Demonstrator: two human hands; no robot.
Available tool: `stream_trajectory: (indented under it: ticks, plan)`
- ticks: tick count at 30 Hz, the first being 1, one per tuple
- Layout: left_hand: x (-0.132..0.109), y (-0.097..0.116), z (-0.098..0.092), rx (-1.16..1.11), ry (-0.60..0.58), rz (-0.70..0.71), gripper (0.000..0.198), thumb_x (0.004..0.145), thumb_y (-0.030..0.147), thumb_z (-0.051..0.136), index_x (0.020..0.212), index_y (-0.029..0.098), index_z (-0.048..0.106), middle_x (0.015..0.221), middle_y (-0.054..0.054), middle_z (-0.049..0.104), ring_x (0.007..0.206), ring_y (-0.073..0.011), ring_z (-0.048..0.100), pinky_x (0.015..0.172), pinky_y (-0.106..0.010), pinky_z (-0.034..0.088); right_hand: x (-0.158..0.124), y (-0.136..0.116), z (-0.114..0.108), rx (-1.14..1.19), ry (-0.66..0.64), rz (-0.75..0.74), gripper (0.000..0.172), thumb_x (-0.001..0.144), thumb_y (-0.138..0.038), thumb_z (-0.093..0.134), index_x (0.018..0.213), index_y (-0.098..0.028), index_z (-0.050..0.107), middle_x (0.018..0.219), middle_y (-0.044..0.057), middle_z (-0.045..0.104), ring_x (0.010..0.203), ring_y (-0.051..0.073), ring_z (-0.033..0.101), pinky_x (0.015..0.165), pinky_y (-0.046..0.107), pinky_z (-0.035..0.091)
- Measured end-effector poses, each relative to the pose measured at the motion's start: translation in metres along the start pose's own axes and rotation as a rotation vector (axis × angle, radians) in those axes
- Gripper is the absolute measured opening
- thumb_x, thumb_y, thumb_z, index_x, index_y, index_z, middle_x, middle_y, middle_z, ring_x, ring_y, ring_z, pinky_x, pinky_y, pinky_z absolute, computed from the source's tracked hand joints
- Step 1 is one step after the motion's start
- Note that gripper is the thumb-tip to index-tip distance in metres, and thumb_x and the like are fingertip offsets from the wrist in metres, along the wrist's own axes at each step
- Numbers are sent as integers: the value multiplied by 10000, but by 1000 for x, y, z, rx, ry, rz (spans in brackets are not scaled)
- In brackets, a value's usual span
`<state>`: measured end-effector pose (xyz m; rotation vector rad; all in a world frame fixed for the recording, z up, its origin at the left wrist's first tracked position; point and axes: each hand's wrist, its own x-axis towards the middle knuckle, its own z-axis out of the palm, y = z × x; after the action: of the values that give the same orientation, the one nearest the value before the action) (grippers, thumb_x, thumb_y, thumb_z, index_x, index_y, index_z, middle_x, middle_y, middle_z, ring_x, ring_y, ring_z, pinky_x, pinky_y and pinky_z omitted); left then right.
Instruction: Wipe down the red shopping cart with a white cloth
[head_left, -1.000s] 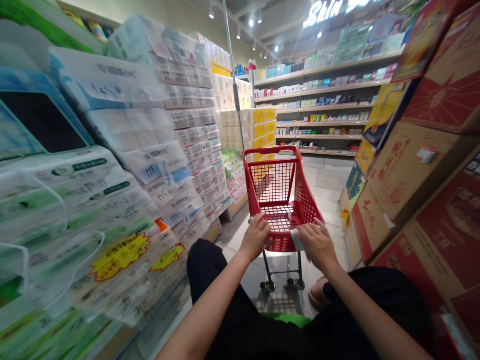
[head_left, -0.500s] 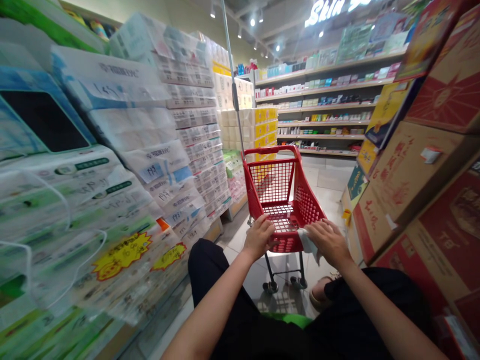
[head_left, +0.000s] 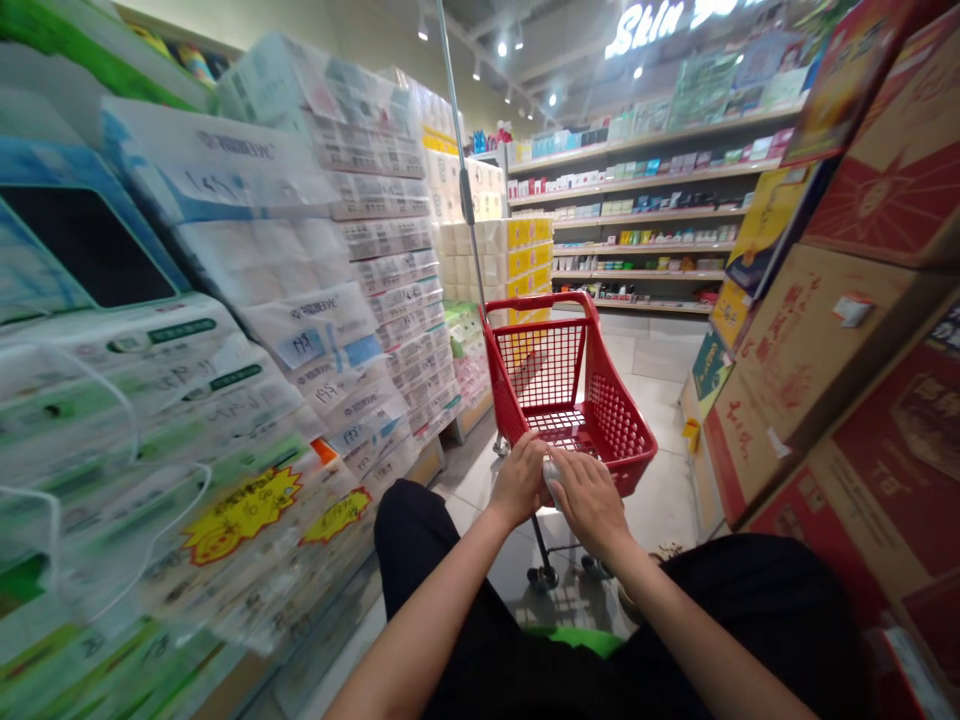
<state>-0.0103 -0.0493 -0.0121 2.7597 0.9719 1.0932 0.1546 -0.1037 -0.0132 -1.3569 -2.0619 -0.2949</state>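
Note:
In front of my legs stands a red shopping cart with a mesh basket and dark legs on casters. My left hand is closed over the left part of the basket's near rim. My right hand lies close beside it on the same rim, fingers pressed down over a white cloth. Only a small bit of the cloth shows between the hands; most is hidden under my right fingers. A tall metal pole rises from the cart's far left corner.
Stacked packs of tissue paper line the left side, with a dark-screened device among them. Cardboard boxes are piled on the right. Shelves of small goods stand across the back. Something green shows between my legs.
My right hand has slid left along the near rim with the white cloth, from the right corner to beside my left hand. My left hand stays on the rim.

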Motion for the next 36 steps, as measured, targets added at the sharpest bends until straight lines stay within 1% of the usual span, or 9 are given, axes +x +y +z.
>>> stream_trajectory:
  ticks: [3, 5, 8, 11, 14, 16, 20, 29, 36]
  plan:
    - [-6, -4, -17, -106, 8, 21, 585, 797, 192, 568, 1333, 196, 331, 1312, -111, 466, 1392, -270, 278, 1122, -488, 351, 10, 12, -11, 144, -56, -15, 493, 988, -333, 292, 1473, -241, 293, 1399, 50, 501, 1232, 196, 484, 1011, 366, 378]
    - [-9, -2, -28, -138, 11, 9, 500, 821, 141, 501, 1300, 217, 378, 1336, -92, 459, 1369, -239, 323, 1110, -454, 367, 15, 33, -20, 180, -28, 50, 437, 999, -328, 257, 1408, -257, 393, 1337, 28, 558, 1183, 178, 521, 972, 340, 394]
    - [-6, 13, -32, -68, 68, -84, 344, 889, 135, 408, 1216, 230, 463, 1273, -75, 502, 1253, -207, 446, 1057, -412, 403, 20, 62, -27, 72, 7, 131, 374, 999, -356, 272, 1099, -247, 616, 1083, 38, 678, 1026, 200, 583, 905, 351, 384]
    - [5, 40, -13, 76, 26, -92, 306, 928, 308, 464, 1219, 215, 480, 1210, -83, 537, 1142, -233, 503, 995, -410, 425, 16, 73, -22, -73, -38, 114, 387, 993, -365, 301, 864, -224, 637, 834, 42, 687, 841, 197, 591, 815, 346, 358]
    - [18, 61, 17, 242, -86, -12, 456, 910, 398, 508, 1297, 170, 433, 1162, -113, 561, 1056, -256, 537, 912, -415, 448, 8, 73, -14, -147, -17, 80, 381, 994, -311, 293, 850, -211, 632, 787, 40, 682, 786, 180, 578, 795, 341, 321]
    - [24, 65, 31, 350, -119, -6, 409, 939, 360, 460, 1298, 164, 433, 1079, -106, 587, 972, -243, 566, 834, -398, 460, 3, 74, -12, -159, 3, 55, 364, 990, -279, 294, 877, -202, 632, 811, 40, 689, 789, 170, 578, 798, 335, 307]
    - [25, 54, 33, 416, -164, 72, 265, 991, 318, 357, 1168, 194, 510, 950, -58, 612, 863, -193, 590, 773, -343, 454, -3, 83, -19, -174, 5, 10, 347, 980, -263, 318, 820, -193, 617, 777, 37, 679, 785, 168, 574, 807, 334, 295]
    - [6, -5, -12, 294, -225, 428, 293, 991, 208, 362, 1243, 219, 509, 1206, -31, 619, 1187, -147, 524, 1141, -357, 277, -16, 94, -30, -120, 15, -40, 311, 964, -228, 331, 826, -183, 606, 805, 31, 679, 767, 162, 559, 766, 329, 300]
    - [23, -38, -29, 179, -292, 353, 296, 953, 303, 366, 1125, 224, 594, 1274, -29, 586, 1315, -174, 422, 1212, -411, 121, -12, 87, -25, -110, 34, -35, 302, 954, -214, 337, 850, -175, 617, 800, 37, 680, 739, 154, 547, 749, 331, 294]
